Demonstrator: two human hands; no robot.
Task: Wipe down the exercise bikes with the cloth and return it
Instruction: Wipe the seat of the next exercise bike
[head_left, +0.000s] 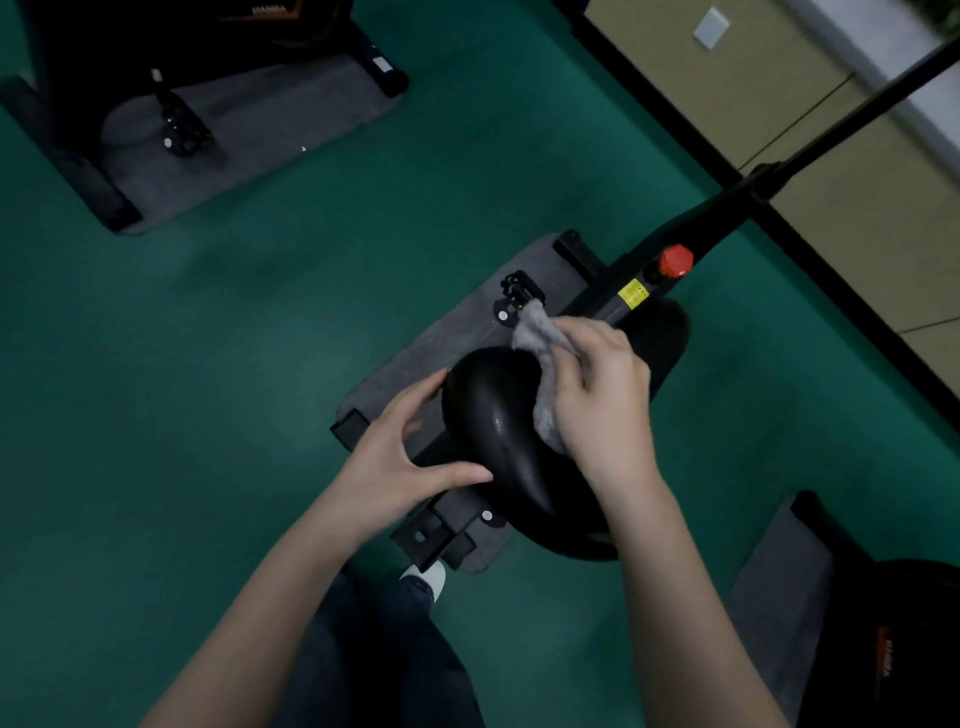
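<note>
A black bike saddle sits at the centre of the head view, seen from above. My right hand grips a grey cloth and presses it against the saddle's right side. The cloth bunches out above and below my fingers. My left hand holds the saddle's left edge, thumb along its near side and fingers at its far side. The bike's black frame runs up to the right, with a red knob and a yellow label.
The bike stands on a grey mat on green floor. A second bike with its pedal is at upper left, a third at lower right. A beige wall with black skirting runs along the right. My shoe is below the saddle.
</note>
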